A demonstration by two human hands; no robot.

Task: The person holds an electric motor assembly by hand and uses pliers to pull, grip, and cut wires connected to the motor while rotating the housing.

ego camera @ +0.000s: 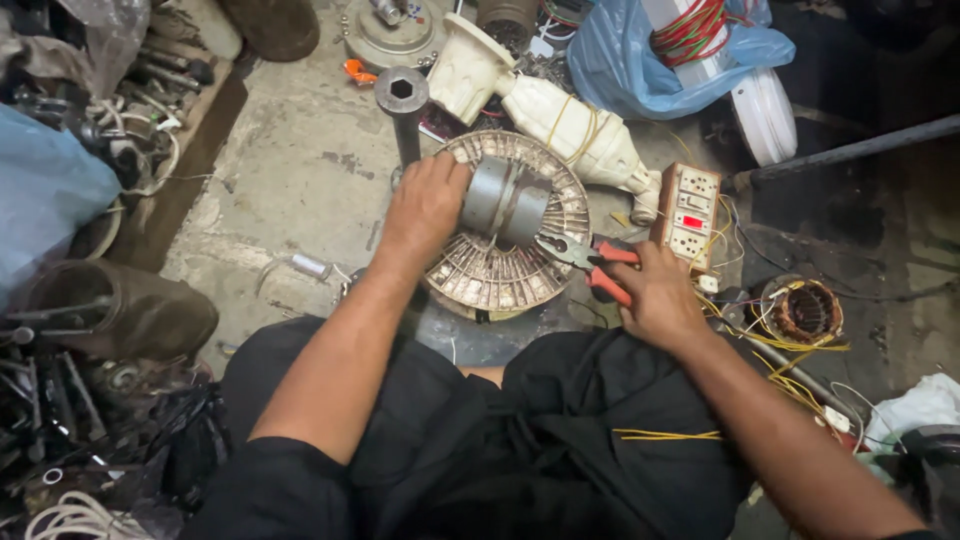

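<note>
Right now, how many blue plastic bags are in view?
2. One blue bag lies at the top, holding coiled wires; another blue bag sits at the left edge. More may be hidden under the clutter.

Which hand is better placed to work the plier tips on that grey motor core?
Right: the right hand already grips the pliers, tips at the motor core; the left hand steadies it.

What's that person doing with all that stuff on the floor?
A person sits on the floor over a round ribbed fan housing. The left hand steadies the grey metal motor core on top of it. The right hand holds red-handled pliers, their tips at the core's lower edge. A switch board lies nearby.
</note>
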